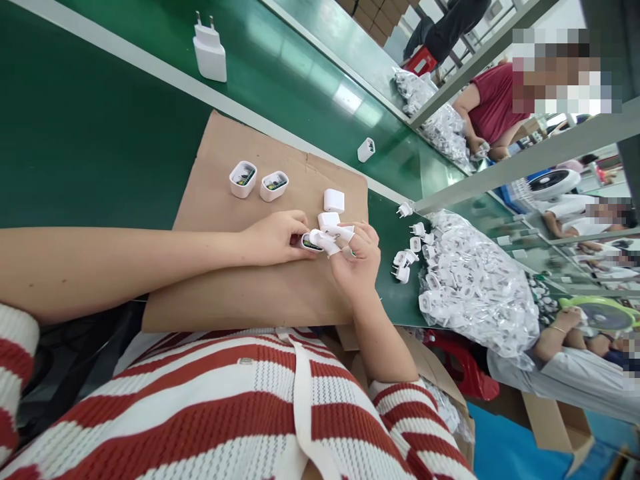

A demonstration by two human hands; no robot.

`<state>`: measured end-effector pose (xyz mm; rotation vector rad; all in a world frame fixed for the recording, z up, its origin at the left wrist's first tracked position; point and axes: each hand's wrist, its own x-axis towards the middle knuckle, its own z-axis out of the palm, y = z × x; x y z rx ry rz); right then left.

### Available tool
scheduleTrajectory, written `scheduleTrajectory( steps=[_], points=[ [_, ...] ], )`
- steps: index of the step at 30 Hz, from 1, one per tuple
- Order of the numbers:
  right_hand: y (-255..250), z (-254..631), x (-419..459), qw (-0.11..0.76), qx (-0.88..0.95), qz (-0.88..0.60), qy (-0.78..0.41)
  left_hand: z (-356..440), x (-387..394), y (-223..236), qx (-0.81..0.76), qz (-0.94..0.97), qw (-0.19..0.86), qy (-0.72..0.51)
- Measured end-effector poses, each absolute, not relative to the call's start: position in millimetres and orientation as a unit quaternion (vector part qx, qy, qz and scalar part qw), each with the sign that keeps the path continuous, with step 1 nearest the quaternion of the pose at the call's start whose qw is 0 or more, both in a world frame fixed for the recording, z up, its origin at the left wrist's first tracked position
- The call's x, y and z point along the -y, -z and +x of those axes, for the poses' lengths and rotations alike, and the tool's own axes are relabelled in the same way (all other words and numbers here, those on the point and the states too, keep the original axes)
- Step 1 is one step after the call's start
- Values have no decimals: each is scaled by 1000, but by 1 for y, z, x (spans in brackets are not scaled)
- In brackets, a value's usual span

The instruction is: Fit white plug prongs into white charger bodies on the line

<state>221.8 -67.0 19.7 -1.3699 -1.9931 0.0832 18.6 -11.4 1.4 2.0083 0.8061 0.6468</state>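
On a brown cardboard sheet (240, 287), my left hand (273, 239) grips an open white charger housing (311, 244) with a green circuit board showing inside. My right hand (357, 257) wears white finger covers and has its fingertips closed together at the housing's open end. Whatever they pinch is white on white and I cannot make it out. Just beyond the fingers are two white charger housings (334, 201), one partly behind my right hand. Farther left stand two open housings, a left one (243, 179) and a right one (275, 186), with circuit boards inside.
A complete-looking white plug charger (210, 50) and another open housing (367, 150) lie on the green conveyor beyond the pale rail. Loose plug caps (404, 259) lie to the right, by a large clear bag of white parts (475, 287). Co-workers sit beyond a metal frame.
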Motion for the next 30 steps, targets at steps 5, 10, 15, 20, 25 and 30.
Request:
scheduleTrajectory(
  steps=[5,10,15,20,25,30],
  points=[
    [-16,218,68,327,777,-537,-42,18,12,-2,-316,800,438,-261],
    [-17,217,66,291,784,-548,-30,18,12,0,-313,797,443,-266],
    [-20,219,66,247,792,-557,-29,19,13,-2,-323,797,438,-261],
    [-24,222,60,235,803,-548,-11,19,13,-4,-322,798,434,-265],
    [-23,223,56,223,814,-535,-25,18,12,-1,-323,799,436,-258],
    [-26,222,57,241,802,-542,-70,17,8,-13,-356,815,414,-193]
  ],
)
